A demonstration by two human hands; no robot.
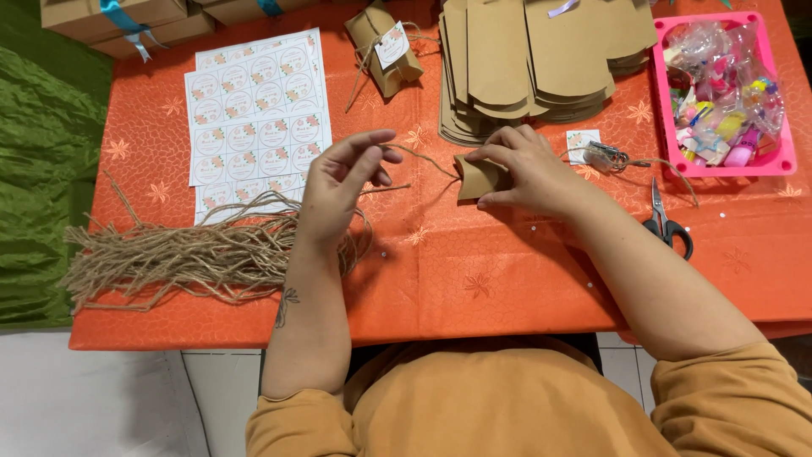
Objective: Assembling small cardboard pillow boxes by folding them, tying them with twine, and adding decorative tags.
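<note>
Pressing down on a small brown pillow box (480, 176), the right hand (526, 172) is curling its fingers over it near the middle of the orange tablecloth (474, 271). The left hand (342, 182) is pinching a strand of twine (423, 158) between thumb and forefinger, its other fingers loosely spread. A jute bundle (182, 254) is lying just beside the left wrist, scissors (668, 222) near the right forearm.

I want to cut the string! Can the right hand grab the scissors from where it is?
Probably yes: the scissors lie uncovered on the orange tablecloth just beside the right hand, though it's holding the small brown box.
</note>
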